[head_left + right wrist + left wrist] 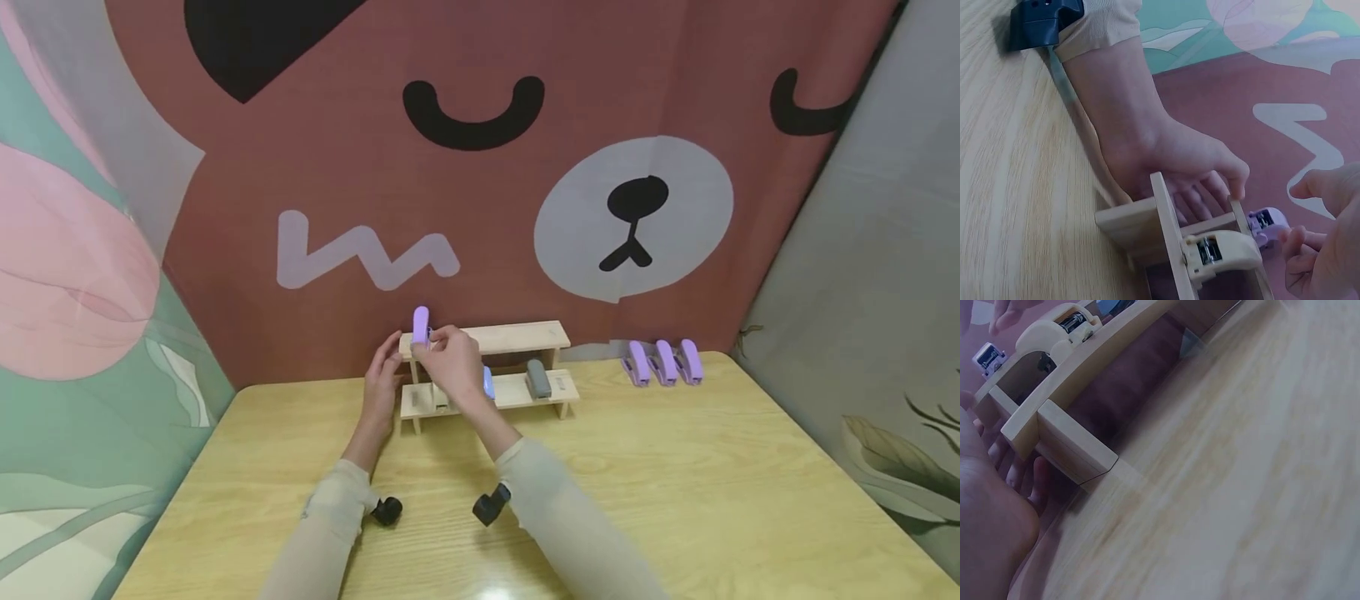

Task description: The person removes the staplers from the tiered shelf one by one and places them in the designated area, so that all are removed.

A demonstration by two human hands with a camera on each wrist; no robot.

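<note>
A two-step wooden rack (517, 337) carries several small staplers. At the left end of its upper step stands a purple stapler (421, 323), with my right hand (453, 358) at it. Thumb and curled fingers of that right hand (1329, 234) stand apart, fingertips close beside the purple stapler (1266, 226). My left hand (381, 383) rests against the rack's left end, fingers reaching along its side. On the lower step sit a cream stapler (1225, 253), a blue stapler (488, 382) partly hidden by my right hand, and a grey stapler (537, 378).
Three more purple staplers (663, 363) stand in a row at the back right of the wooden table (675, 492). A cloth backdrop (495, 208) with a bear face hangs right behind the rack. Each sleeve wears a black wrist camera (491, 505).
</note>
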